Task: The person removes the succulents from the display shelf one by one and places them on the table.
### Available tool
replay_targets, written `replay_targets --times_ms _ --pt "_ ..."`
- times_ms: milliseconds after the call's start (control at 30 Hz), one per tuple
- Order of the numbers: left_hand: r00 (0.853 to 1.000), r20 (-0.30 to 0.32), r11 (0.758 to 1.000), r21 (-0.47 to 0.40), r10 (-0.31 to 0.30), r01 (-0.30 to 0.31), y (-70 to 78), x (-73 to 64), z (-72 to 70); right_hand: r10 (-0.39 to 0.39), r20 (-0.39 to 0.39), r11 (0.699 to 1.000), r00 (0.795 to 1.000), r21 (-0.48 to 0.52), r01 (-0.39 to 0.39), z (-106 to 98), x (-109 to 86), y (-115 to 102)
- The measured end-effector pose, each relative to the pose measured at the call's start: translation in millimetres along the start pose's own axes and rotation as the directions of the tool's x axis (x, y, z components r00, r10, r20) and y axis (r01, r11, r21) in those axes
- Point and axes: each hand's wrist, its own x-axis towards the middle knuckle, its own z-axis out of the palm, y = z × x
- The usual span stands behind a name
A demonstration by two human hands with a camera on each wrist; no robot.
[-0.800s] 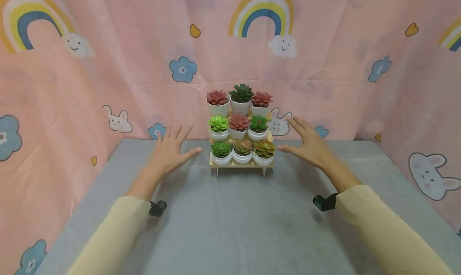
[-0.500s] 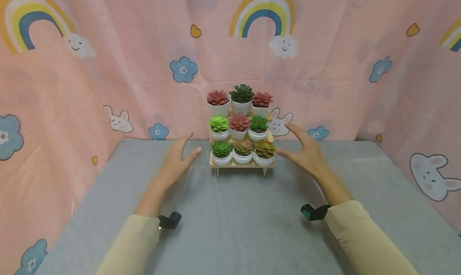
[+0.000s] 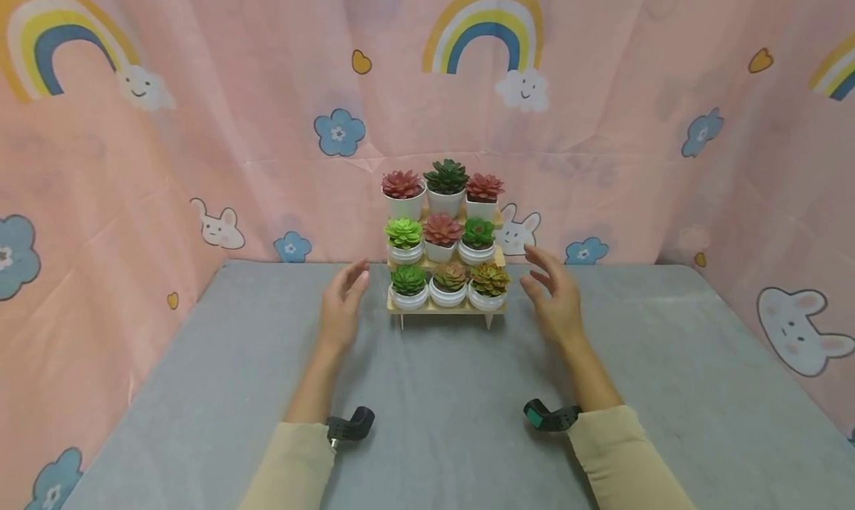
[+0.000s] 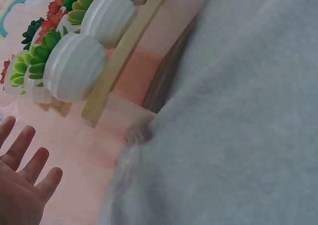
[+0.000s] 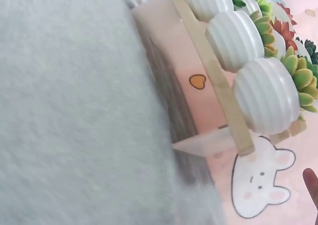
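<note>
Head view: with left hand [image 3: 342, 309] and right hand [image 3: 559, 298] apart, both relaxed, flanking three-tier wooden stand [image 3: 427, 312] of nine white-potted succulents [image 3: 442, 229], near yet touching neither side.

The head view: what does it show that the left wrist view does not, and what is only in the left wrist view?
Only the head view shows the right hand, the left sleeve and the right sleeve.
Only the left wrist view shows the curtain through the gap under the stand.
Both show the left hand, potted plants on the stand, and the table.
</note>
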Motion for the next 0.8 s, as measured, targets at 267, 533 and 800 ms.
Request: replay_targets --times_ms 267,533,800 --pt "0.995 -0.004 0.986 -0.13 -0.104 0.102 -7.8 -1.7 9.8 0.095 -0.072 0.989 0.993 0.12 -0.086 18.4 -14.0 17.5" --pt "0.986 0.052 0.976 -0.146 -0.158 0.164 -24.3 -6.7 23.8 0.136 -0.011 0.988 0.991 0.076 -0.135 34.2 -26.4 28.3" --pt "0.994 0.069 0.989 -0.111 -0.09 0.097 -35.1 -9.3 33.3 0.188 0.012 0.979 0.982 0.082 -0.188 39.1 -27.2 30.4"
